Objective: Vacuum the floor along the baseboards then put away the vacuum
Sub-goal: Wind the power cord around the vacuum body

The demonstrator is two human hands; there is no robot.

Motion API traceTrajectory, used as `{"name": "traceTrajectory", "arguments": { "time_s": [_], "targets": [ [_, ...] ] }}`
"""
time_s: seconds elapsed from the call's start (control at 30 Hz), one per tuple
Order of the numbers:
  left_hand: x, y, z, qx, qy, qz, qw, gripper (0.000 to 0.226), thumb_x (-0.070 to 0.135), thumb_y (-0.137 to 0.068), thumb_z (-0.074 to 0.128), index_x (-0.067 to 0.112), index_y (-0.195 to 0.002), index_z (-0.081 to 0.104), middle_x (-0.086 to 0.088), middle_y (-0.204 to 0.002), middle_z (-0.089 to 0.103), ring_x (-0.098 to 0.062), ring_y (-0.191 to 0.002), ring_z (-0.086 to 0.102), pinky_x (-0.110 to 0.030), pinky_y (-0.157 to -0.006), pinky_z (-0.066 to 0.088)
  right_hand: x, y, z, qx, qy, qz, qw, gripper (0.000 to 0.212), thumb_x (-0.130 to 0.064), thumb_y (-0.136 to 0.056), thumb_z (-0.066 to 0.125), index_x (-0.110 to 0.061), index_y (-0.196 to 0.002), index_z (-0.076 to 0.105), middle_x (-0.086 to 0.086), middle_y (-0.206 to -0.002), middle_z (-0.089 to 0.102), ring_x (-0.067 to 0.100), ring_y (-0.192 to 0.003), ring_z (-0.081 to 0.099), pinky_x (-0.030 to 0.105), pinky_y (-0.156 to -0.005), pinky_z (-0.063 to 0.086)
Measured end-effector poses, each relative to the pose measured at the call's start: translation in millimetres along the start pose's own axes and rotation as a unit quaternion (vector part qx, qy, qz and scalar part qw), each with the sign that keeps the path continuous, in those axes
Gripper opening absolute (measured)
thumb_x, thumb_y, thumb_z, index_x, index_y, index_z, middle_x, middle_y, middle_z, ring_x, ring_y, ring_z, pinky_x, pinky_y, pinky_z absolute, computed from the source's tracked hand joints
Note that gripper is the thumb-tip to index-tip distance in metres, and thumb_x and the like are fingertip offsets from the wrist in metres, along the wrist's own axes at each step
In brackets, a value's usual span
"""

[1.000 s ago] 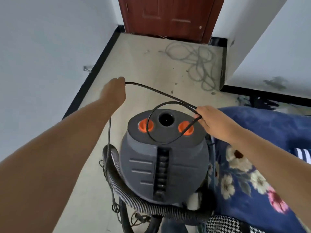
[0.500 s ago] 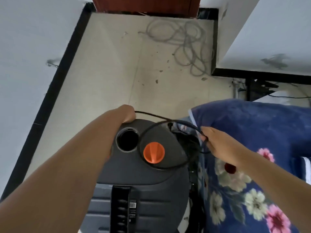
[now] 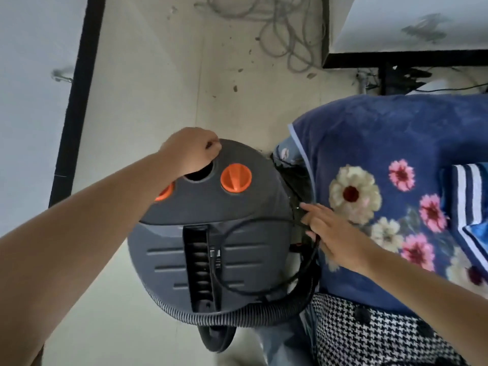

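Note:
A dark grey canister vacuum [image 3: 211,228] with orange knobs [image 3: 235,177] stands below me on the floor. Its ribbed hose [image 3: 237,317] curls round its near side. A loop of black power cord [image 3: 224,262] lies across the vacuum's top. My left hand [image 3: 191,150] is a closed fist at the vacuum's far edge, above a round opening; what it grips is hidden. My right hand [image 3: 330,233] pinches the cord at the vacuum's right side, against the blanket.
A blue flowered blanket [image 3: 396,159] covers furniture on the right, with houndstooth fabric [image 3: 369,334] below it. A black baseboard [image 3: 76,96] runs along the left wall. Tangled grey cable [image 3: 287,35] and debris lie on the beige floor ahead.
My view has tilted down and closer over the vacuum. The left hand has drawn the cord in to the vacuum's far edge. The right hand has lowered the cord loop onto the vacuum's right side.

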State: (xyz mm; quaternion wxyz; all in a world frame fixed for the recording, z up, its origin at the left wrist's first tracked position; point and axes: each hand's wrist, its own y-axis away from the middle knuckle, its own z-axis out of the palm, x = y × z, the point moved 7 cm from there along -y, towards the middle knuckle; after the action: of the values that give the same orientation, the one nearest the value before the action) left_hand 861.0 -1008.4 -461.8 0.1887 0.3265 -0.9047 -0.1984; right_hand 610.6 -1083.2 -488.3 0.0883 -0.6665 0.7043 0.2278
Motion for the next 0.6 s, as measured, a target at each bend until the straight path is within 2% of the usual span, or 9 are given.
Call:
{"name": "traceTrajectory", "arguments": {
  "time_s": [0.03, 0.13, 0.23, 0.3, 0.33, 0.43, 0.5, 0.57, 0.6],
  "targets": [
    [1.5, 18.0, -1.0, 0.016, 0.019, 0.026, 0.999, 0.031, 0.023, -0.096, 0.042, 0.006, -0.113, 0.062, -0.013, -0.116, 0.061, -0.031, -0.109, 0.053, -0.036, -0.089, 0.040, -11.3, 5.9, 1.5, 0.000, 0.030, -0.033, 0.999, 0.005, -0.002, -0.079, 0.061, -0.003, -0.078, 0.056, 0.015, -0.083, 0.067, 0.038, -0.093, 0.067, 0.046, -0.083, 0.050],
    [-1.0, 69.6, 1.7, 0.099, 0.028, 0.064, 0.993, 0.031, 0.018, -0.093, 0.049, 0.000, -0.116, 0.060, -0.016, -0.117, 0.058, -0.033, -0.112, 0.051, -0.038, -0.095, 0.038, -24.8, 9.5, 11.6, -0.085, 0.081, -0.037, 0.992, 0.048, 0.009, -0.038, 0.081, -0.003, -0.077, 0.056, 0.015, -0.070, 0.063, 0.032, -0.070, 0.066, 0.049, -0.073, 0.054],
    [-17.4, 120.5, 16.3, 0.170, 0.032, 0.013, 0.985, 0.032, 0.013, -0.090, 0.054, -0.004, -0.118, 0.059, -0.021, -0.122, 0.056, -0.039, -0.118, 0.047, -0.043, -0.102, 0.034, -22.7, -0.5, -8.3, -0.025, 0.123, 0.037, 0.991, 0.053, 0.018, -0.020, 0.077, 0.004, -0.067, 0.058, 0.018, -0.060, 0.058, 0.034, -0.055, 0.061, 0.039, -0.052, 0.053],
    [-30.2, 154.6, 30.8, 0.199, 0.044, -0.041, 0.978, 0.027, 0.009, -0.089, 0.054, -0.005, -0.112, 0.060, -0.024, -0.114, 0.058, -0.043, -0.111, 0.049, -0.045, -0.097, 0.037, -36.6, -4.5, -22.2, -0.009, 0.146, 0.079, 0.986, 0.044, 0.022, -0.034, 0.075, 0.007, -0.072, 0.057, 0.022, -0.064, 0.059, 0.039, -0.060, 0.061, 0.040, -0.058, 0.052],
    [-39.3, 166.1, 39.0, 0.197, 0.060, -0.091, 0.974, 0.024, 0.008, -0.090, 0.052, -0.005, -0.108, 0.060, -0.025, -0.110, 0.058, -0.043, -0.106, 0.050, -0.044, -0.092, 0.038, -42.8, -6.4, -21.8, -0.023, 0.149, 0.096, 0.984, 0.037, 0.020, -0.051, 0.070, 0.009, -0.084, 0.058, 0.025, -0.076, 0.061, 0.042, -0.075, 0.061, 0.047, -0.074, 0.051],
    [-63.2, 199.0, 78.5, 0.078, 0.167, -0.256, 0.949, 0.026, 0.014, -0.096, 0.039, -0.003, -0.104, 0.057, -0.024, -0.106, 0.060, -0.039, -0.099, 0.054, -0.038, -0.079, 0.041, -74.4, -6.6, 5.7, -0.103, 0.164, 0.137, 0.971, 0.033, 0.002, -0.090, 0.037, 0.001, -0.122, 0.044, 0.020, -0.119, 0.054, 0.035, -0.119, 0.043, 0.050, -0.110, 0.020],
    [-55.1, 210.0, 114.6, -0.046, 0.320, -0.279, 0.904, 0.031, 0.016, -0.099, 0.037, -0.008, -0.107, 0.055, -0.028, -0.107, 0.062, -0.041, -0.100, 0.059, -0.038, -0.081, 0.046, -98.2, -8.6, 18.0, -0.123, 0.176, 0.158, 0.964, 0.035, -0.002, -0.093, 0.032, -0.004, -0.128, 0.037, 0.015, -0.123, 0.051, 0.032, -0.123, 0.039, 0.050, -0.113, 0.012],
    [-45.0, 218.0, 135.9, -0.090, 0.461, -0.296, 0.832, 0.027, 0.015, -0.099, 0.041, -0.008, -0.098, 0.054, -0.029, -0.096, 0.061, -0.038, -0.092, 0.062, -0.037, -0.079, 0.047, -117.8, -8.8, 25.3, -0.120, 0.176, 0.168, 0.962, 0.035, -0.002, -0.092, 0.032, -0.006, -0.127, 0.036, 0.014, -0.122, 0.051, 0.031, -0.121, 0.039, 0.051, -0.113, 0.009],
    [-46.0, 219.1, 143.4, -0.089, 0.474, -0.306, 0.821, 0.022, 0.015, -0.097, 0.046, -0.003, -0.089, 0.053, -0.025, -0.087, 0.060, -0.033, -0.083, 0.061, -0.034, -0.074, 0.047, -123.2, -7.2, 27.9, -0.123, 0.179, 0.172, 0.961, 0.034, -0.002, -0.092, 0.032, -0.007, -0.125, 0.036, 0.014, -0.120, 0.051, 0.031, -0.120, 0.040, 0.052, -0.114, 0.007]
  ]
}}
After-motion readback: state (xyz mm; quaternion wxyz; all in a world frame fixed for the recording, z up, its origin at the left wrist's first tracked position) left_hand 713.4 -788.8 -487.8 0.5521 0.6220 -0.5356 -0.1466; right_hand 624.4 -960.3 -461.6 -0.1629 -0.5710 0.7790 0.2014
